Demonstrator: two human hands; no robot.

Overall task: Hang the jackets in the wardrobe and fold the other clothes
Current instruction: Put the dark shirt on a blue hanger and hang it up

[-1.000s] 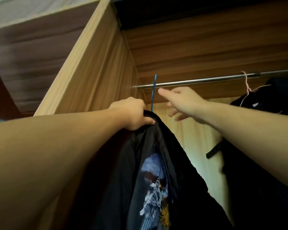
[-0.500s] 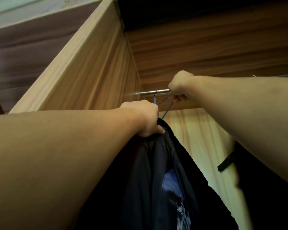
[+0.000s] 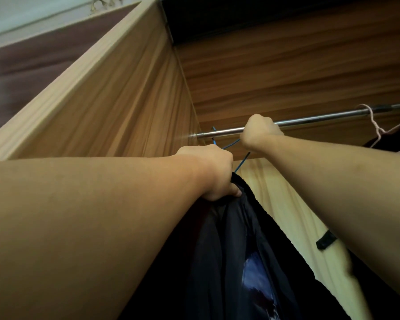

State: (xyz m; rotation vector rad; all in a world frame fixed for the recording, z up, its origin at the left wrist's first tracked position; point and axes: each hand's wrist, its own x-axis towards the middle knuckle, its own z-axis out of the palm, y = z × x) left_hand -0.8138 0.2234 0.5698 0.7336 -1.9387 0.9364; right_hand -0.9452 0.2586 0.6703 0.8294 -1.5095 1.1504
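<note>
Hands clamped: your left hand (image 3: pixel 214 170) grips the black jacket's (image 3: pixel 236 250) collar, your right hand (image 3: pixel 260 131) the blue wire hanger (image 3: pixel 240 163) at the metal rail (image 3: pixel 321 120).

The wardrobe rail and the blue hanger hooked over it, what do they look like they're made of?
The rail looks like polished metal: silvery with a bright streak along it. The blue hanger seems thin wire, perhaps plastic-coated, judging by its slim, evenly coloured strands. The jacket below looks like smooth synthetic fabric with a slight sheen.

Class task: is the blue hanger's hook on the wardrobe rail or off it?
On: the blue hanger hook curves over the rail near its left end, beside the right hand.
</note>
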